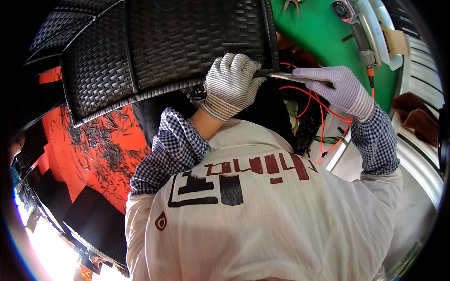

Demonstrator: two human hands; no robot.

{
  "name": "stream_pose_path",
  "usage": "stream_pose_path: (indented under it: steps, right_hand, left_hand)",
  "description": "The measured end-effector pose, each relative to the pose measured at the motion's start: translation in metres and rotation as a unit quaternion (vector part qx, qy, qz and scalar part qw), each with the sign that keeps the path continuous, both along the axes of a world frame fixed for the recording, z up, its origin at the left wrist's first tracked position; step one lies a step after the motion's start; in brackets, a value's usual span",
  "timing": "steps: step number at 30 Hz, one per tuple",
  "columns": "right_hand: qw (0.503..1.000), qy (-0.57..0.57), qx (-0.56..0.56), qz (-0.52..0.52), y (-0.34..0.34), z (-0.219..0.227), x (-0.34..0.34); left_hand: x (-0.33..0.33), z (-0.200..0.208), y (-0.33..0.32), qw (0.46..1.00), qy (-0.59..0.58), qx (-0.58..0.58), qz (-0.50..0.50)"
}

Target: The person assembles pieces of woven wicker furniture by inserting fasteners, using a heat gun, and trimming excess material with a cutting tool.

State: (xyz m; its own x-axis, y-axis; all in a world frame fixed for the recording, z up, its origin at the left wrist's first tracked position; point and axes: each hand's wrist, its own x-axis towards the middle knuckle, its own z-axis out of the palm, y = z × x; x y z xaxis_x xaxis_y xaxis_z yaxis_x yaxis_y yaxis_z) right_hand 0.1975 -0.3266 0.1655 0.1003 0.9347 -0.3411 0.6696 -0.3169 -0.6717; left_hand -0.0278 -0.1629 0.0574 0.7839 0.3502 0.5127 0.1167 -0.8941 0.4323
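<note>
A black woven wicker panel (183,44) lies across the top of the view, its near edge wrapped in black strip. My left hand (233,84), in a white and grey striped glove, closes over that edge near the right corner. From the right comes my right hand (338,88), in a similar glove, closed around a slim metal tool (287,76). The tool's far end reaches the panel's edge beside my left fingertips. Its handle is hidden in my palm, so its exact kind cannot be made out.
A green surface (323,35) at upper right bears a power or air tool (362,42) with an orange hose (323,112). Pliers (293,5) lie at its top. Black offcuts (110,140) litter the red floor (58,145) at left. A brown leather-like piece (412,112) rests far right.
</note>
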Motion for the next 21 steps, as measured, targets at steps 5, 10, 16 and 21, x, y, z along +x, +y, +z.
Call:
stream_pose_path:
  steps: [5,10,16,21]
  right_hand:
    - [0.996,-0.061,0.055,0.021,-0.004,0.010,0.001]
    - [0.998,-0.060,0.018,0.027,-0.003,0.012,-0.009]
    - [0.996,-0.083,0.023,0.036,-0.008,0.010,-0.011]
    - [0.998,-0.058,0.026,0.016,-0.009,0.005,-0.007]
  left_hand:
    - [0.000,0.004,0.002,1.000,-0.004,-0.003,0.002]
    - [-0.001,0.006,0.000,1.000,-0.007,-0.002,0.004]
    - [-0.003,0.006,-0.005,1.000,0.008,-0.015,0.004]
    - [0.002,0.006,-0.005,1.000,0.003,-0.017,-0.002]
